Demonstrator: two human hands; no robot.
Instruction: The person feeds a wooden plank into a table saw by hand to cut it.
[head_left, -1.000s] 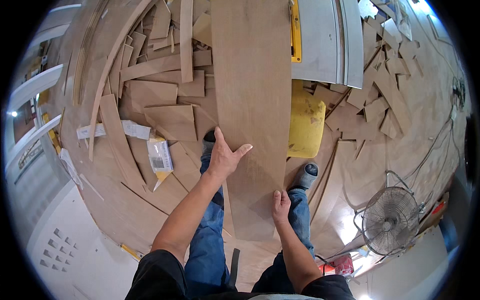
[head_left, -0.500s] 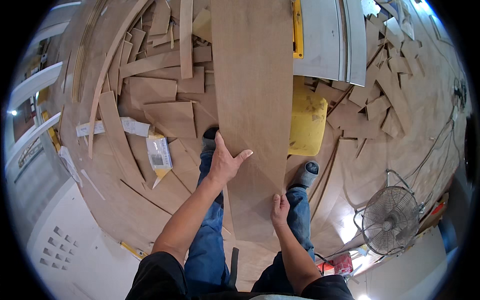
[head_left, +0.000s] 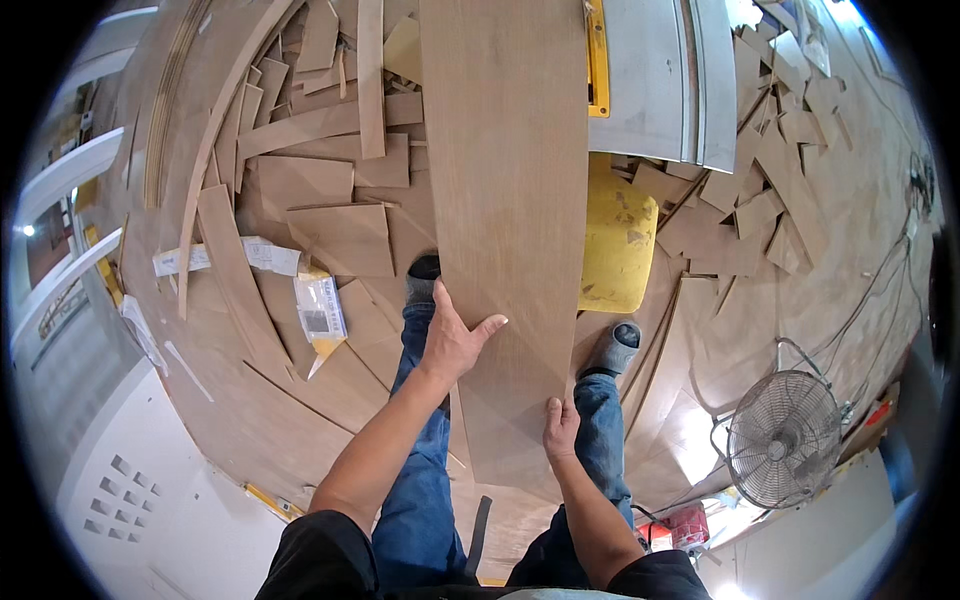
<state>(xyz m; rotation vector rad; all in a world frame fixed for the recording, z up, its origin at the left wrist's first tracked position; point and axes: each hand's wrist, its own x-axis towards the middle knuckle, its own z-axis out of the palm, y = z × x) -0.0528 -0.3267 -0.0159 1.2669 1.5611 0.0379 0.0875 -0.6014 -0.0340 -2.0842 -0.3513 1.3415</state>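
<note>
Long, pale brown wooden board (head_left: 505,180), held lengthwise in front of the person; it runs from between the legs up to the upper border of the view. The left grip (head_left: 455,342) is clamped on the board's left edge, thumb laid over the upper face, the other fingers partly hidden. The right grip (head_left: 562,428) is clamped on the right edge, nearer the board's close end, with the thumb on top. Beside the far right edge stands a grey metal desk (head_left: 645,80) bearing a narrow yellow strip (head_left: 598,60); below the desk's near edge shows a scuffed yellow panel (head_left: 618,250). The feet stand either side of the board. Wooden offcuts (head_left: 340,238) lie in overlapping heaps to left and right on the floor (head_left: 240,430). Outermost: a white package (head_left: 320,308) at left, a round caged fan (head_left: 783,440) at lower right.
</note>
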